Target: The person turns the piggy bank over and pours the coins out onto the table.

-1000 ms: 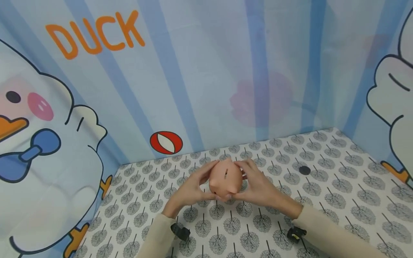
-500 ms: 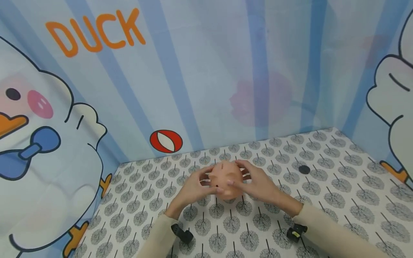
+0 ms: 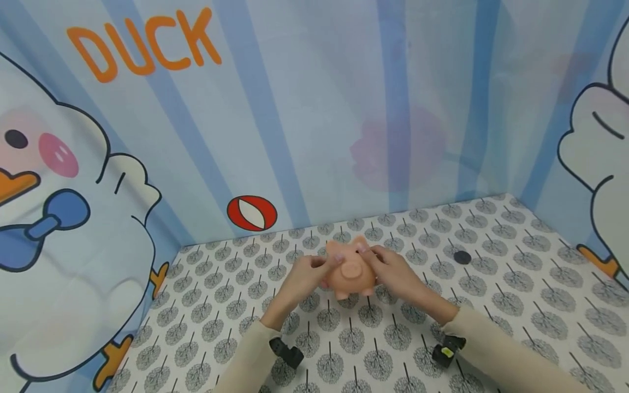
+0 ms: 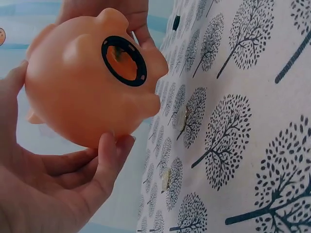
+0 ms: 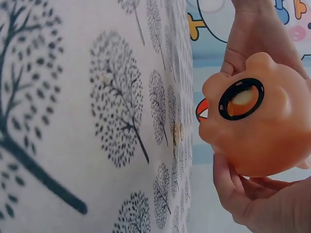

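Observation:
Both hands hold an orange-pink piggy bank point(image 3: 350, 285) up off the patterned cloth, its snout facing the head camera. My left hand point(image 3: 306, 277) grips one side with the thumb on the pig's face, and my right hand point(image 3: 395, 274) grips the opposite side likewise. In the left wrist view, the belly shows a round hole with a black rim point(image 4: 105, 54), uncovered, between the stubby feet. Beneath the pig, small shiny pieces point(image 4: 181, 119) lie on the cloth, hidden from the head view. A black round disc point(image 3: 462, 257) lies on the cloth to the right.
A white cloth point(image 3: 516, 327) printed with grey trees covers the table. Behind it stands a blue striped curtain point(image 3: 324, 109) with printed ducks, close beyond the table's back edge. Black wrist cameras point(image 3: 287, 353) are strapped to both wrists.
The piggy bank has tipped so its snout swings up to face the head camera and the top slot turns away. Both thumbs have shifted up onto its face.

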Tool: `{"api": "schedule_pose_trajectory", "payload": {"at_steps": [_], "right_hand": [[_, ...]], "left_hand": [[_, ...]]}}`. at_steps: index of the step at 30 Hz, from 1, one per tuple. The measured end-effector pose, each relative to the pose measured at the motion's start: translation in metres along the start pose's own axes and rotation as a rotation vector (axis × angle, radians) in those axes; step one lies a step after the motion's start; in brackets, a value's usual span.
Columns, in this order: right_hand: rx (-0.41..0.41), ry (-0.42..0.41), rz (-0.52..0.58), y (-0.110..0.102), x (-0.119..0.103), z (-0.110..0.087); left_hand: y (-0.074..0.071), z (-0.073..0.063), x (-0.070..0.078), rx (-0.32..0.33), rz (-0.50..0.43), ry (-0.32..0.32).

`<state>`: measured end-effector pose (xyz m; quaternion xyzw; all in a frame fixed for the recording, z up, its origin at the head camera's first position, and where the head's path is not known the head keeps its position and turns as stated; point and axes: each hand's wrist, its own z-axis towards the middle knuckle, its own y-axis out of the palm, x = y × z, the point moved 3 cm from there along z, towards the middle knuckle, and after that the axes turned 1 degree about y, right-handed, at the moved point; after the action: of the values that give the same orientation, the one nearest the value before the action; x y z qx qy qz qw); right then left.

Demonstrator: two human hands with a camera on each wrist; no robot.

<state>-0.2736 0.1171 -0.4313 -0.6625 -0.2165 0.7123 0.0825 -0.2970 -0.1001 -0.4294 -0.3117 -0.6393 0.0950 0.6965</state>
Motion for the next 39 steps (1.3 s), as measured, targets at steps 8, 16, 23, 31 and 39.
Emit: {"api": "schedule_pose_trajectory", "payload": {"at_steps": [8,16,23,31,39], "right_hand": [[-0.063,-0.089,-0.085,-0.009,0.001,0.001],[-0.14,-0.239,-0.015,-0.012,0.001,-0.001],[-0.108,-0.376,-0.074,-0.006,0.005,0.001],[-0.108,-0.386,-0.106,-0.005,0.009,0.001],[-0.087,-0.419,-0.107,-0.007,0.008,0.0]], "left_hand": [[-0.004,-0.006,-0.002,-0.022,-0.069,0.061],[-0.001,-0.013,-0.002,-0.103,-0.137,0.156],[0.006,-0.017,-0.004,-0.018,0.04,0.192],[0.011,-0.02,-0.001,0.006,0.088,0.228],[0.01,-0.019,0.001,0.026,0.113,0.276]]}}
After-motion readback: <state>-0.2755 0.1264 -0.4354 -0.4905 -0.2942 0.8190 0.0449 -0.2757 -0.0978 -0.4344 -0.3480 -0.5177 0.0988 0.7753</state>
